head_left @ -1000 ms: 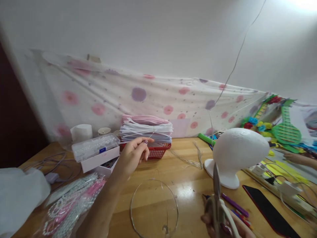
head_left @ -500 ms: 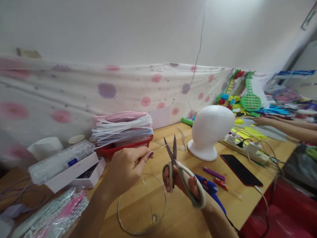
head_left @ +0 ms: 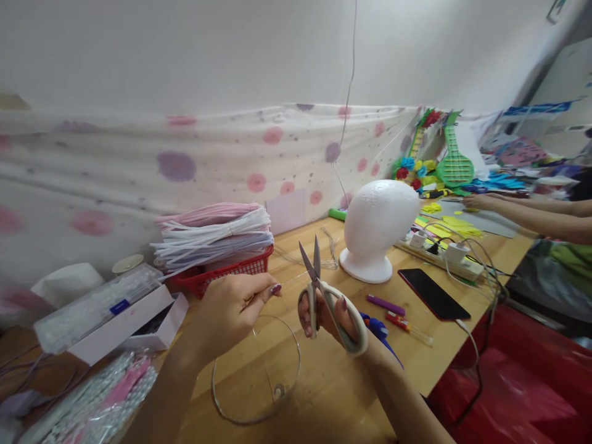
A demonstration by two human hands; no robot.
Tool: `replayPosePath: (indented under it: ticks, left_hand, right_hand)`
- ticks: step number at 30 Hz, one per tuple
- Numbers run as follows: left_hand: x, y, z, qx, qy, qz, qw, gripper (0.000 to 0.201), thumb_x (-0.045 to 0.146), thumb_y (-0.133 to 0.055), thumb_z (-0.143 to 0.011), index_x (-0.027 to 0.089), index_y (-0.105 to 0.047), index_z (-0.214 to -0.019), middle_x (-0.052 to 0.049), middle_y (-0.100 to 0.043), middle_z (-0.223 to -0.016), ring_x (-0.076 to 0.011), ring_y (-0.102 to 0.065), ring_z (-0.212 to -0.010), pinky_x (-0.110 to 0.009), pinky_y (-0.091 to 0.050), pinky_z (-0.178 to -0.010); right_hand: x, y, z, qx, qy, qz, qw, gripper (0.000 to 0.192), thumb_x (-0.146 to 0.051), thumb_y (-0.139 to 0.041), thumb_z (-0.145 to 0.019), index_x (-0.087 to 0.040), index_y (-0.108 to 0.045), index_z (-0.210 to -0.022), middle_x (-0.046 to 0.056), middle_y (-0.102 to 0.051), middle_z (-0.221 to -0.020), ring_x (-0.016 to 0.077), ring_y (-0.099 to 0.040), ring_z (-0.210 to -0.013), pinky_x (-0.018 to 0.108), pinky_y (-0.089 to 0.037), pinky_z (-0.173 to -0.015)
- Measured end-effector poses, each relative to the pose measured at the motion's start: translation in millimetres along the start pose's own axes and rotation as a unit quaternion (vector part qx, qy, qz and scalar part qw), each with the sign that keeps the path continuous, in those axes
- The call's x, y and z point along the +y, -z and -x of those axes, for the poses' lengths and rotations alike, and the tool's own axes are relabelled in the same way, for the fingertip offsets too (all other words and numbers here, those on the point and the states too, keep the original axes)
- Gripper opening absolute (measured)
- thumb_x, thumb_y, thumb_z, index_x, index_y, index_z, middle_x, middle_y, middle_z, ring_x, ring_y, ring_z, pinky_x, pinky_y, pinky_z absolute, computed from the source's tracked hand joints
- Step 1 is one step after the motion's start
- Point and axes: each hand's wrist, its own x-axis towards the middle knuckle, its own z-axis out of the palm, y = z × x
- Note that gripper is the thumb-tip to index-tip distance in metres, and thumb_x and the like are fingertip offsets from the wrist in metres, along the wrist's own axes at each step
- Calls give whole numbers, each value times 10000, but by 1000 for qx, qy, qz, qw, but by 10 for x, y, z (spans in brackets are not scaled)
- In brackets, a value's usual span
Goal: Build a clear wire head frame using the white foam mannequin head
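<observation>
- we count one left hand [head_left: 247, 302] and one right hand [head_left: 329, 316], the wearer's own
- one pair of scissors [head_left: 316, 279]
- one wire ring [head_left: 213, 383]
- one white foam head [head_left: 382, 217]
- we make it two lute-shaped crafts [head_left: 456, 169]
- one red plastic basket [head_left: 238, 270]
- at least three bundles of chenille stems [head_left: 224, 229], by our colour count
- one smartphone [head_left: 433, 294]
- one purple pen [head_left: 385, 304]
- one power strip [head_left: 439, 261]
- we find one clear plastic case [head_left: 99, 303]
- two white boxes [head_left: 121, 324]
- one blue glue gun [head_left: 377, 328], partly hidden from us
- one red-and-clear pen-shaped tool [head_left: 409, 328]
- one co-worker [head_left: 531, 216], as we see
</observation>
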Motion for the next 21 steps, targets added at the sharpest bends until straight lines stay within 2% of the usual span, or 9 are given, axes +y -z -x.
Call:
replayPosePath:
  ticks: [3, 6, 10, 13, 18, 20, 21]
  left_hand:
    - [-4, 1, -5, -7, -8, -4, 1000, 247, 276, -489, -900, 237, -682, -751, 6, -706, -675, -160, -610, -630, -249, -359, -589]
    - [-11, 3, -17, -21, -7, -15, 1000, 257, 274, -472, -908, 230, -678, -762, 8, -689, -662, -147, -585, -607, -238, -353, -576]
    - [-29, 19, -33, -31, -1, -33, 999, 255, 254, -461, -908, 217, -681, -784, 16, -636, -621, -135, -545, -579, -228, -347, -571]
    - [-34, 35, -39, -39, 4, -43, 998, 253, 224, -451, -906, 203, -688, -822, 24, -603, -609, -129, -531, -581, -227, -358, -599]
    - [-67, 45, -28, -36, 16, -30, 999, 253, 245, -468, -912, 196, -699, -821, 34, -547, -575, -122, -499, -563, -233, -348, -583]
    - [-112, 73, -13, -12, 27, 16, 999, 258, 283, -474, -931, 199, -700, -839, 43, -518, -562, -114, -474, -537, -234, -348, -563]
    - [-139, 100, -3, 17, 34, 50, 998, 263, 311, -476, -941, 198, -697, -852, 47, -504, -554, -111, -466, -528, -234, -351, -554]
  right_hand:
    - [82, 6, -25, -16, -12, -51, 998, 445, -675, -561, -860, -231, -568, -878, 17, -574, -771, 168, -602, -661, 318, -497, -663]
    - [276, 42, -81, -21, -9, -90, 996, 385, -578, -616, -872, -199, -552, -868, 1, -568, -751, 124, -588, -585, 270, -492, -599]
    - [461, 64, -146, -10, -19, -86, 996, 392, -542, -657, -851, -169, -555, -789, -8, -572, -689, 104, -579, -517, 234, -479, -516]
    - [485, 44, -174, 6, -30, -71, 997, 436, -574, -691, -795, -163, -561, -732, -11, -575, -623, 113, -579, -472, 231, -461, -466]
    - [424, 22, -180, 80, -49, -23, 995, 471, -540, -687, -795, -179, -492, -564, -29, -506, -394, 84, -470, -325, 185, -301, -353]
    - [385, 10, -170, 100, -50, -4, 994, 481, -539, -701, -787, -177, -489, -550, -20, -514, -381, 87, -482, -325, 184, -297, -360]
    - [363, 0, -161, 108, -52, 0, 993, 486, -551, -702, -783, -178, -487, -558, -23, -514, -390, 92, -495, -332, 187, -306, -365]
